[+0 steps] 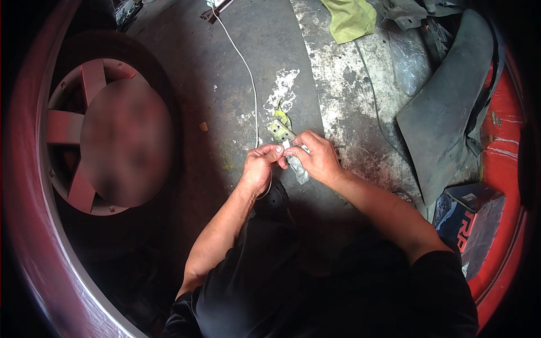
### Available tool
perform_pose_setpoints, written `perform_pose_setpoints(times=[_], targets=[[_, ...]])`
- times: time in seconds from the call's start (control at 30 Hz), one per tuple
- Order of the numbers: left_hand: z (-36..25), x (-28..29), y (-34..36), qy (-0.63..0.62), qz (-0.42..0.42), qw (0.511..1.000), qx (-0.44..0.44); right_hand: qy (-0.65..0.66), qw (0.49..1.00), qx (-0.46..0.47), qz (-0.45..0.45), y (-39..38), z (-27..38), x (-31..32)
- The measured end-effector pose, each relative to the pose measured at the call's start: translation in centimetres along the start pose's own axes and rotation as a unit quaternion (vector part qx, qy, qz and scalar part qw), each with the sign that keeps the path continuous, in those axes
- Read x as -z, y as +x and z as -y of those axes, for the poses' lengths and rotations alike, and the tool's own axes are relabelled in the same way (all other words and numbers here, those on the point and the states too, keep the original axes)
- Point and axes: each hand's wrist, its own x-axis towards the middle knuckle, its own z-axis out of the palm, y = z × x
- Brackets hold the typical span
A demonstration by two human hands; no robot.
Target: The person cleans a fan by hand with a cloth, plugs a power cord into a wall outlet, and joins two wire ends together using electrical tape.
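My left hand (261, 167) and my right hand (317, 156) meet over the floor, thumbs and fingertips pinched together. Between the fingertips shows a small whitish piece (286, 145), too small to name. Below my right hand hangs a crumpled, pale, see-through wrapping (298, 170), which seems to be held in its fingers. Just beyond the fingers is a flat yellow-green piece with dark holes (278, 130), like a metal bracket. I cannot tell whether my right hand touches it. A bright yellow-green curved strip (283, 116) lies against its far side.
A car wheel (63, 127) stands at the left, partly blurred. A pale cable (245, 63) crosses the floor. At the right are a large dark curved panel (437, 112), a dark box (479, 231) and a red body panel (503, 163). A yellow-green cloth (352, 19) lies at the far side.
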Motion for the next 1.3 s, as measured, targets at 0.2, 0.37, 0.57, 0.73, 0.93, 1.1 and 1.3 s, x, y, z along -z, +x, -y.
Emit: perform_pose_setpoints(times=[0.2,0.37,0.57,0.73,0.93,1.1,1.3], targets=[[0.3,-0.6,-0.2,0.026,-0.03,0.999,-0.022,0.025,0.999,-0.017,-0.023,-0.3,0.1,-0.4],[0.6,-0.8,0.1,0.021,-0.065,0.997,-0.034,0.027,0.998,-0.058,-0.016,-0.2,-1.1,-0.6],[-2.8,1.4,2.1,0.496,-0.146,0.854,-0.053,-0.061,0.989,-0.119,0.065,-0.6,-3.8,1.0],[-0.3,2.0,4.1,0.58,-0.131,0.797,-0.112,-0.111,0.978,-0.123,0.124,-0.3,-3.4,0.8],[-0.7,-0.3,5.4,0.767,-0.027,0.597,-0.232,-0.225,0.951,-0.131,0.166,-1.3,-5.1,1.1],[-0.8,-1.1,6.6,0.867,0.024,0.435,-0.242,-0.275,0.935,-0.085,0.209,-0.9,-4.5,0.2],[1.7,-0.6,6.5,0.845,0.007,0.467,-0.262,-0.25,0.927,-0.143,0.239,-0.8,-3.5,1.8]])
